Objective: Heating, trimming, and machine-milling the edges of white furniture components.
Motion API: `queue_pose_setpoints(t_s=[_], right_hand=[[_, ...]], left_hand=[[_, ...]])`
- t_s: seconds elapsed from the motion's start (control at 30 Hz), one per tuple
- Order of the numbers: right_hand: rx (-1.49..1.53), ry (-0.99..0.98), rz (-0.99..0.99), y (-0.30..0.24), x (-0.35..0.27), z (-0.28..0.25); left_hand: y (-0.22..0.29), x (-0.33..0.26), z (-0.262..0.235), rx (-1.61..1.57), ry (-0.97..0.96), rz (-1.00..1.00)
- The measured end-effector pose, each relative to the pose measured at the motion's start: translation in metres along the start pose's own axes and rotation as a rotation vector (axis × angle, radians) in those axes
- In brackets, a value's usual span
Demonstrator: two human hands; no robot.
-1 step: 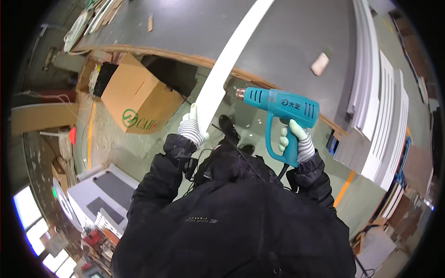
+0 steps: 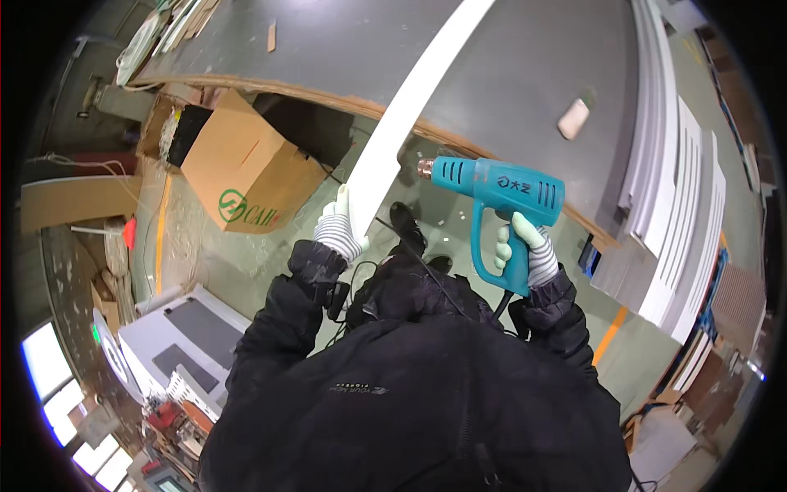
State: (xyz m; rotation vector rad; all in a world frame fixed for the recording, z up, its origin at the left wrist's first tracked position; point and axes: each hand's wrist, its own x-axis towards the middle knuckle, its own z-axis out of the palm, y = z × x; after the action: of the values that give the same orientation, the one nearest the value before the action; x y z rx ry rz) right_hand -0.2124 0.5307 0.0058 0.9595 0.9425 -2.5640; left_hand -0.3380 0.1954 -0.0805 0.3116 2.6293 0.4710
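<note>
Your left hand [image 2: 338,230] pinches the near end of the white strip [image 2: 389,143], fingers on both sides of it. Your right hand [image 2: 533,248] is wrapped around the handle of the teal heat gun [image 2: 510,187], nozzle pointing left at the strip, a gap between them. Both hands wear pale gloves with striped cuffs.

The strip runs from your left hand up across the front edge of the tabletop [image 2: 525,61] and out of the top of view. Can't tell whether it rests on the surface or hangs just above. Heat gun sits in front of that edge, over the floor side.

Tabletop: dark grey, smooth, with a raw brown edge. On it, a small brown piece [image 2: 271,38] far left, a pale rounded block [image 2: 573,120] right of the strip, thin strips [image 2: 187,25] piled at the far left corner. Long pale profiles [image 2: 652,123] line the right side, slotted white panels [image 2: 690,217] just beyond.

Room: greenish floor [image 2: 307,283] with white scraps [image 2: 443,222] near your shoes and orange lines, one [image 2: 609,336] at right, one [image 2: 163,234] at left. Open cardboard box [image 2: 234,160] below the tabletop's left part. Grey-white cabinet [image 2: 238,318] behind it to the left, bright windows [image 2: 47,365] lower left.
</note>
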Motion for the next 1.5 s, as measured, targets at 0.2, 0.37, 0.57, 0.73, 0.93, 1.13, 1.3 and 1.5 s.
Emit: queue_pose_setpoints(t_s=[0.2,0.37,0.57,0.73,0.93,1.13,1.3,1.5], right_hand=[[-0.15,-0.073,0.138,-0.022,0.039,0.019],[-0.136,-0.101,0.238,-0.041,0.066,0.019],[-0.138,-0.249,0.399,-0.062,0.098,0.001],[-0.143,-0.243,0.466,-0.071,0.122,-0.007],[-0.107,-0.308,0.535,-0.074,0.14,-0.023],[-0.142,-0.341,0.495,-0.075,0.138,-0.018],[-0.113,-0.334,0.503,-0.075,0.138,-0.017],[-0.057,-0.369,0.478,-0.071,0.142,-0.018]], left_hand=[[0.003,-0.012,-0.034,0.033,-0.171,-0.136],[-0.01,-0.014,-0.028,-0.021,-0.073,-0.132],[-0.017,-0.027,-0.016,-0.121,0.18,-0.213],[0.004,-0.029,-0.016,-0.141,0.31,-0.261],[0.024,0.002,-0.013,-0.301,0.415,-0.266],[0.017,0.031,0.005,-0.241,0.411,-0.294],[0.012,0.043,0.018,-0.253,0.369,-0.312],[-0.002,0.047,0.029,-0.275,0.364,-0.296]])
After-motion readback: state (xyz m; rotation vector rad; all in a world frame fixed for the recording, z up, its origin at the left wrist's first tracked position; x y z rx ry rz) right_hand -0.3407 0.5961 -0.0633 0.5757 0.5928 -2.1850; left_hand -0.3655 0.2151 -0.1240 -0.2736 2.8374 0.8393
